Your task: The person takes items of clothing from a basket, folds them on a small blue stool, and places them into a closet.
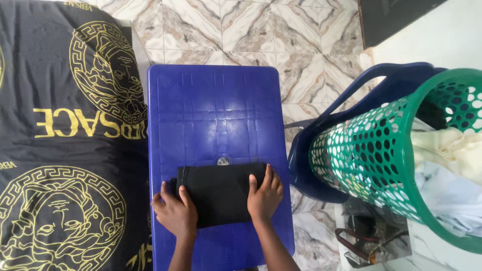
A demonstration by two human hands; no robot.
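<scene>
Surface: your blue plastic table (216,100) stands on a marbled tile floor (261,30), seen from straight above.
Garment: a folded black cloth (218,193) lies flat on the near half of the surface, just below the small round cap (223,161) at its centre.
Left hand: your left hand (175,213) rests palm down on the left edge of the folded black cloth, fingers spread and flat, gripping nothing.
Right hand: your right hand (264,195) presses flat on the right edge of the same cloth, fingers stretched out and close together, not clamped on it.
Basket: a green perforated laundry basket (381,150) leans on a blue plastic chair (351,105) to your right, with pale clothes (447,165) inside; one looks cream, though the holes hide most of them.
Bed: a black bedspread with gold medallion prints (60,125) lies along your left, touching the edge of the surface.
Floor corner: some dark straps (361,241) lie under the basket; you cannot tell what they belong to.
</scene>
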